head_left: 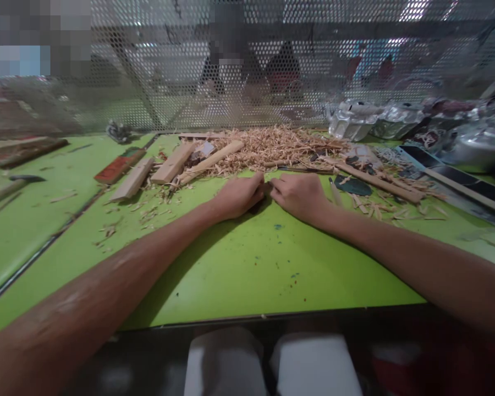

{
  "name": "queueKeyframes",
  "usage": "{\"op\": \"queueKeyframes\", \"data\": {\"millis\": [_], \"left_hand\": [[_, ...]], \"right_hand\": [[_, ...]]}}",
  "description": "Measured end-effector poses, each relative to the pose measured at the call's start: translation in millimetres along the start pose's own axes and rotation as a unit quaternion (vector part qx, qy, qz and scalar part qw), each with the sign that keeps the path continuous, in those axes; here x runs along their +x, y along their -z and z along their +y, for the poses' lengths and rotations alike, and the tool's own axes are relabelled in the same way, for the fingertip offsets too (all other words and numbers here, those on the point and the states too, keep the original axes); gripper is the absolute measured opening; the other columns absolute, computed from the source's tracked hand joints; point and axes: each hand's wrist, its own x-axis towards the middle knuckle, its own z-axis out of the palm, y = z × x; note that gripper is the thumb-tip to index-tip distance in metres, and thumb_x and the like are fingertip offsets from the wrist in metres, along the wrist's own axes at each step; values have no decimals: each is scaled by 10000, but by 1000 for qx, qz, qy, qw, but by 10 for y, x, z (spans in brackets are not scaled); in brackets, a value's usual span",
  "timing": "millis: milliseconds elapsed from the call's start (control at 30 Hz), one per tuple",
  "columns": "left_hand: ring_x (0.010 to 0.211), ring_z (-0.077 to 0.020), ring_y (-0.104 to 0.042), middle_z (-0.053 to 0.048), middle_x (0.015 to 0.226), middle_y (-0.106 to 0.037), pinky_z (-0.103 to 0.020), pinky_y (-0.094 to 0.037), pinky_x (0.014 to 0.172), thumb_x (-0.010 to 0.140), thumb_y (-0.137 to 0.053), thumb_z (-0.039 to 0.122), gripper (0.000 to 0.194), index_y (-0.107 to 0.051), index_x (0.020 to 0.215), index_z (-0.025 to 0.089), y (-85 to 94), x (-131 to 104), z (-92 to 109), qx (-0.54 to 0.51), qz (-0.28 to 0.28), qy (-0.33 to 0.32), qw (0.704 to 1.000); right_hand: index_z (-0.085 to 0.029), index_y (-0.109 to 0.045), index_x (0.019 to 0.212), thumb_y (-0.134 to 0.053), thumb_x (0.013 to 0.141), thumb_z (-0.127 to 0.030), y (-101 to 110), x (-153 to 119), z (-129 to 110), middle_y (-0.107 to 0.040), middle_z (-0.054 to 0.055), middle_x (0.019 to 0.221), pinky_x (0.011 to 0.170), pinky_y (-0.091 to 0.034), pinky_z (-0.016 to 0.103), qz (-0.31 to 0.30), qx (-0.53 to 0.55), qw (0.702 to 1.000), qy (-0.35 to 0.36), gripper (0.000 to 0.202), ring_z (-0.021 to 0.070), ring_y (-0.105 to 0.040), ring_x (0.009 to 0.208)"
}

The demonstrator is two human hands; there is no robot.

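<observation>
My left hand (241, 195) rests on the green tabletop (239, 275) with its fingers curled in. Close beside it lies my right hand (299, 195), also closed, its fingertips pointing toward the left one. A narrow gap separates them, with a dark patch under the left fingers. Whatever either hand may hold is hidden. Just beyond both is a heap of curled wood shavings (272, 146). Left of the heap lie a pale wood block (173, 163), a shorter wood piece (132, 180) and a long wood strip (212, 161).
A perforated metal screen (247, 71) stands along the back, with people behind it. Crumpled foil-like silver objects (352, 118) sit at the right rear. A wood stick (379, 179) lies right of the hands. A hammer-like tool (8, 190) and a red-painted block (117, 166) are at left.
</observation>
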Motion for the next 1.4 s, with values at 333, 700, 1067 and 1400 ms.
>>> {"op": "queueKeyframes", "data": {"millis": [333,700,1067,1400], "left_hand": [[1036,-338,-816,-175,1200,-901,-399,-521,878,1253,-531,297,249,-716,1401,221,31,-10,32,-4,-16,11,1000],[1052,-347,-833,-194,1213,-910,-400,-499,855,1265,-515,281,276,-727,1421,199,58,-18,63,11,-23,11,1000],[1024,-326,-818,-183,1225,-914,-392,-523,872,1259,-513,304,287,-739,1406,206,57,-16,52,4,-20,9,1000],[1012,-333,-811,-187,1224,-914,-403,-537,883,1271,-504,344,319,-763,1395,203,79,-10,91,11,-26,17,999]], "right_hand": [[-124,-960,1342,-490,1261,-254,20,4,-4,-941,198,1234,748,-258,386,-7,-18,1000,7,495,265,-724,941],[-120,-974,1341,-485,1262,-247,102,-5,-36,-942,223,1260,759,-315,379,-34,-14,999,-31,511,297,-773,976],[-116,-978,1270,-489,1241,-219,85,8,-27,-937,223,1244,738,-312,383,-39,-32,997,-54,501,283,-748,936],[-78,-989,1238,-472,1217,-172,44,19,-6,-941,249,1188,698,-272,366,-26,-54,997,-54,526,275,-752,880]]}}
